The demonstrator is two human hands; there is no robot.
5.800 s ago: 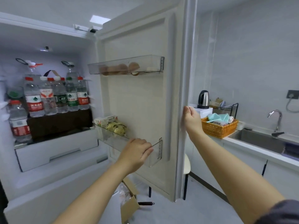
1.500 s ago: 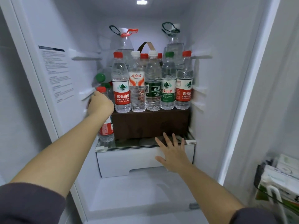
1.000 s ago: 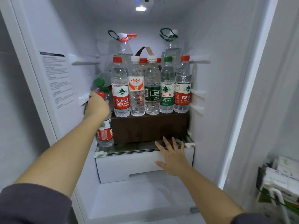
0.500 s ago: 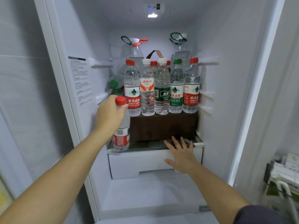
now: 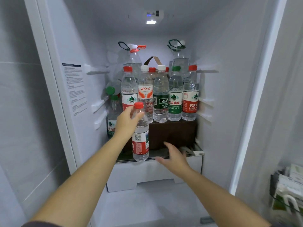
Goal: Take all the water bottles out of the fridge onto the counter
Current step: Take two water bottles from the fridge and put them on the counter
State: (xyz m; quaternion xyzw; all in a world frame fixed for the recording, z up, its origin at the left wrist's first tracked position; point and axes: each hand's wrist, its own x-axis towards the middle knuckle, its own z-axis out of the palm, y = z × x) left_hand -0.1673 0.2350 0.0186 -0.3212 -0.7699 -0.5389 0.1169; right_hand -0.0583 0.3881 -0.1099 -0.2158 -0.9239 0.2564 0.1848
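The red-capped bottle (image 5: 140, 133) is now hanging clear in front of the glass shelf (image 5: 178, 154), its base past the shelf's front edge, where half a second ago it was standing on that shelf at the left of the fridge (image 5: 229, 79). The left hand (image 5: 127, 121) is gripping it around the shoulder just below the cap, thumb and fingers wrapped closed, arm reaching straight in from the lower left. With the bottle pulled out, a green-labelled bottle (image 5: 112, 118) behind it is showing more fully at the shelf's left. The right hand (image 5: 174, 157) is hovering open, fingers spread and blurred, palm down, just in front of the shelf edge and above the white drawer (image 5: 147, 174); it is holding nothing. A row of five bottles (image 5: 161, 95) is standing upright on the dark brown box (image 5: 173, 133), with two big handled jugs (image 5: 179, 58) behind.
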